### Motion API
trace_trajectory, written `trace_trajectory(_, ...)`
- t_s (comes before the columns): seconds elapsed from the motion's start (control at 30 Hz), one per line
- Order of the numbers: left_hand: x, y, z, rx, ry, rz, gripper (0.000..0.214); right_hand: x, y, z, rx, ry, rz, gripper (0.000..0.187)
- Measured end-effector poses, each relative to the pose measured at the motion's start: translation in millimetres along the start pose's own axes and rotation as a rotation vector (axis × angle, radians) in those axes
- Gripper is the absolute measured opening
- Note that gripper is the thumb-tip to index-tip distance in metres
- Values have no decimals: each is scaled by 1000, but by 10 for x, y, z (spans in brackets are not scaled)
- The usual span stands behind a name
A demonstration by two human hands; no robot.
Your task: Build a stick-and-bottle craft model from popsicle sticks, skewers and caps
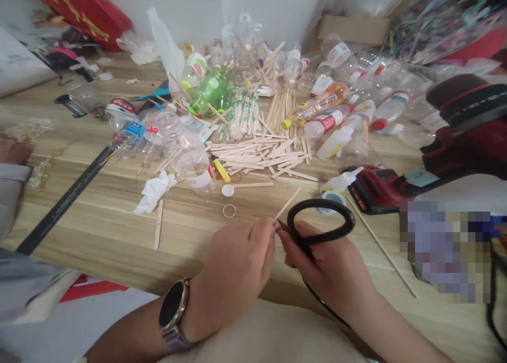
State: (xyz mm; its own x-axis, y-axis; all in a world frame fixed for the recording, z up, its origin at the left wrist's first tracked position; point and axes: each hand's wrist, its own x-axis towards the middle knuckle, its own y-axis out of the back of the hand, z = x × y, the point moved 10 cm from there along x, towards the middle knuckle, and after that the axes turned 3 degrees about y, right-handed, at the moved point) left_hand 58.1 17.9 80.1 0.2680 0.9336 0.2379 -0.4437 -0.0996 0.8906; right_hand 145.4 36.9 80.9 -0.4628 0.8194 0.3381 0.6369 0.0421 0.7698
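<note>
So, left hand (237,263) pinching wooden stick (288,204); right hand (336,268) gripping black-handled scissors (307,241) beside it.

The thin stick (288,204) is matt wood, the black loop handle (304,241) smooth, probably plastic.

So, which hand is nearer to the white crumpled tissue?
Left. The left hand is to the right of the tissue and lower in the picture; the right hand is farther right, beyond the left.

Craft workshop: power tool (449,153), wooden sticks (258,153)
</note>
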Motion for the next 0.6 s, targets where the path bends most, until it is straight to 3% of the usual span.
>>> trace_trajectory(0.2,-2,-91,-15,-14,-22,-78,22,-58,54,-233,-371,355,60,34)
trace_trajectory(0.33,-16,-196,-41,-11,0,-166,18,-91,-24,-238,-433,440,-10,37)
trace_trajectory(0.4,-17,-219,-16,46,-22,-177,20,-42,-48,-111,-263,308,-73,34)
trace_trajectory(0.53,-17,-240,0,138,-39,-180,23,-81,-400,264,343,-222,-410,39)
trace_trajectory(0.6,-22,-252,-28,144,-26,-186,24,-115,-462,301,397,-297,-447,38)
